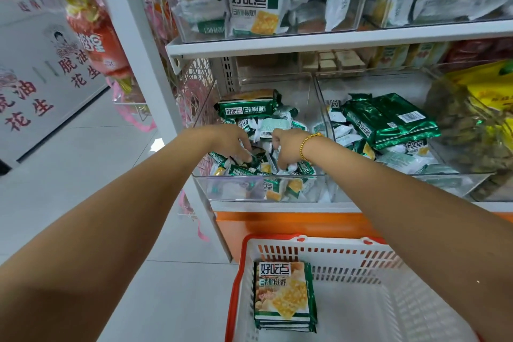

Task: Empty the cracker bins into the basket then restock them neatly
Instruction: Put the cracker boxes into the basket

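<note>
Emptying step, early: basket (358, 255) holds just one flat stack (284, 294). Left bin (236, 176) full of small cracker packs (277, 125). Left hand (231, 143) and right hand (287, 147): grip curled round packs. Next: lift, drop into basket.

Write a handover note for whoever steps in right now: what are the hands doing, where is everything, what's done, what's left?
Left hand and right hand: both grip small green-and-white cracker packets in the left clear plastic bin.
Right clear plastic bin: holds large green cracker packs over more small packets.
White-and-orange plastic basket on the floor: holds one stack of large green packs.
Done: only that stack is in the basket.
Left: empty both bins, then restock neatly.
</note>
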A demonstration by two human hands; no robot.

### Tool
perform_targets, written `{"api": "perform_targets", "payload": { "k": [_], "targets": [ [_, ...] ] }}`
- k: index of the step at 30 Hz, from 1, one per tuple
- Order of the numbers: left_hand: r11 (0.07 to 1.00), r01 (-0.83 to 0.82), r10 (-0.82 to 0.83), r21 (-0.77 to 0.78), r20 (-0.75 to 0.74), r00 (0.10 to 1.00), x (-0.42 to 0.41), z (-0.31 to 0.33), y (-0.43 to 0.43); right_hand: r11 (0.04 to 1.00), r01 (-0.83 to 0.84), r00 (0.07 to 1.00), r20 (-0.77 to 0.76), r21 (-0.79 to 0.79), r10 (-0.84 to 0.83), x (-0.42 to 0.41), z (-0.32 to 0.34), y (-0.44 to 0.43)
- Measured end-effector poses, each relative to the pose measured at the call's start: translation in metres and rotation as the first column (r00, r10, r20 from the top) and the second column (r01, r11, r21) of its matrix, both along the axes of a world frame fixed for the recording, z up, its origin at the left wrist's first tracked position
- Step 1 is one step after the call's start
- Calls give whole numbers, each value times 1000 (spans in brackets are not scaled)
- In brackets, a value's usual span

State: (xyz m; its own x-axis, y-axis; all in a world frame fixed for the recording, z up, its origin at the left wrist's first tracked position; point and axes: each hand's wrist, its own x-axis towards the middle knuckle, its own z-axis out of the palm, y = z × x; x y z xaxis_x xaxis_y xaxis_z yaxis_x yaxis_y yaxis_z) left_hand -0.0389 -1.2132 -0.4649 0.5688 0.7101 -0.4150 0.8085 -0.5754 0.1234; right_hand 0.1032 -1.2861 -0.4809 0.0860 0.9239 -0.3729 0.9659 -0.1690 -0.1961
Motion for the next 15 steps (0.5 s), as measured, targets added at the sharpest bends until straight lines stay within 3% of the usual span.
{"api": "perform_targets", "payload": {
  "k": [4, 9, 15],
  "targets": [
    [998, -57, 58, 7, -53, 997, 2, 1, 4, 994, 66, 985, -168, 88, -51, 7, 7, -7],
    [985, -165, 171, 49, -180, 969, 16, 12, 15, 948, 207, 876, -478, 241, -70, 14, 17, -22],
    [964, -262, 230, -45, -353, 907, 33, 19, 13, 875, 316, 721, -692, 367, 30, 26, 26, -62]
  ]
}}
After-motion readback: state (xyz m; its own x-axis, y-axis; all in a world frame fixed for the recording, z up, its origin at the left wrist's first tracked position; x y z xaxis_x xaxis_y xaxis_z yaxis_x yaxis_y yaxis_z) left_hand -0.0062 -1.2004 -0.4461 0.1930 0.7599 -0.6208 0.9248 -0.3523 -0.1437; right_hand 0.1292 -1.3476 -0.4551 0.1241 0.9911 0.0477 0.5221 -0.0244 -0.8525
